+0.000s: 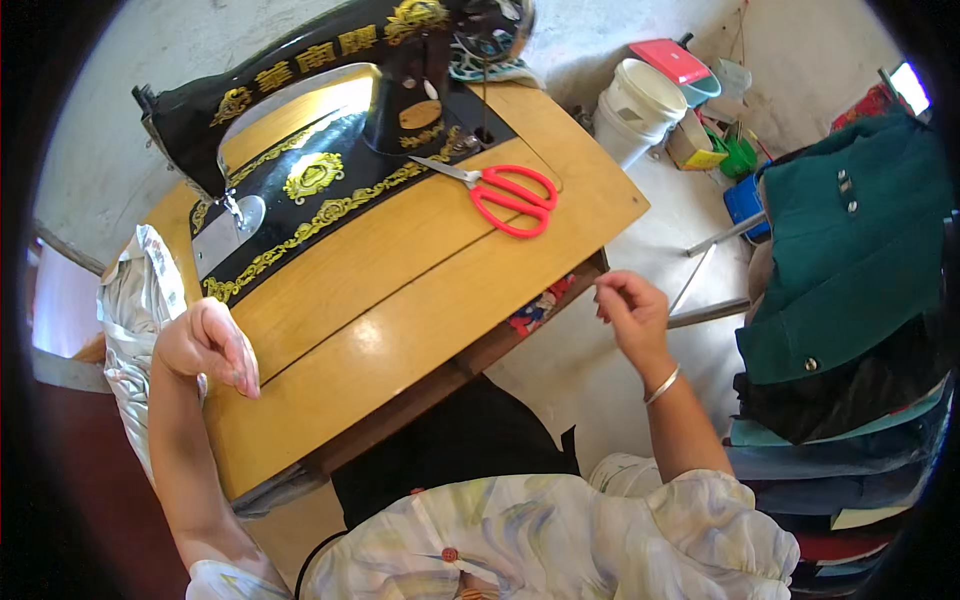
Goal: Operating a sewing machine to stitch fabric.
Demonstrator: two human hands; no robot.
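Note:
My left hand hangs over the left end of the wooden sewing table, wrist bent and fingers loosely stretched downward, with nothing visible in it. Off the table's right front edge is my right hand, its fingers curled in toward the thumb; no object shows between them. A black sewing machine with gold decoration stands at the back of the table. Red-handled scissors lie on the tabletop at its right, blades partly apart and pointing toward the machine. Neither hand touches them.
Below the table's front edge, an open drawer holds colourful cloth. Pale fabric hangs at the table's left end. A white bucket stands at the back right. Dark green garments are piled over other folded clothes on the right.

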